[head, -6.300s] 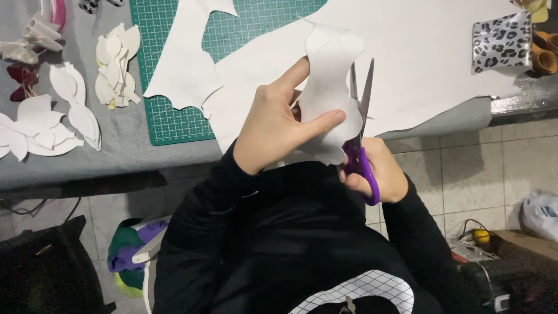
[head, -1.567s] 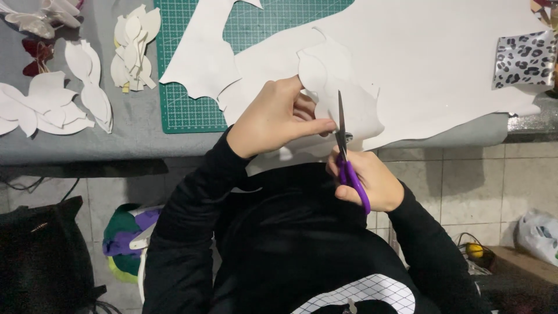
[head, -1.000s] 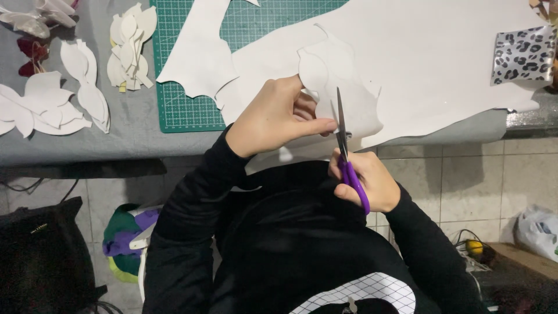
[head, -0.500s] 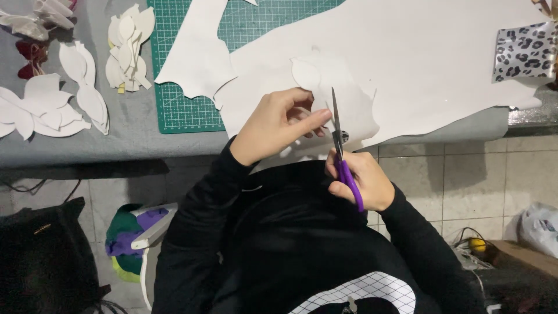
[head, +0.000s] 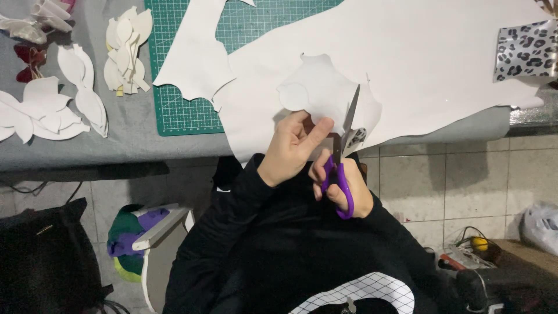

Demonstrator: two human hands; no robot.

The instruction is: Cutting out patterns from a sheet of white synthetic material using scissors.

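The left hand (head: 290,148) pinches the near edge of a white cut-out piece (head: 319,93) between thumb and fingers, holding it up over the near rim of the grey-covered table (head: 116,148). The right hand (head: 346,189) grips purple-handled scissors (head: 343,154), its fingers closed through the loops; the blades point away from the person and sit nearly together against the right edge of the piece. Behind the piece lies a large white sheet (head: 442,64), spread across the right half of the table and partly over a green cutting mat (head: 261,23). A leopard-print sheet (head: 526,49) lies at the far right. To the left rest a stack of cream petal shapes (head: 125,52) and white leaf-shaped pieces (head: 52,107).
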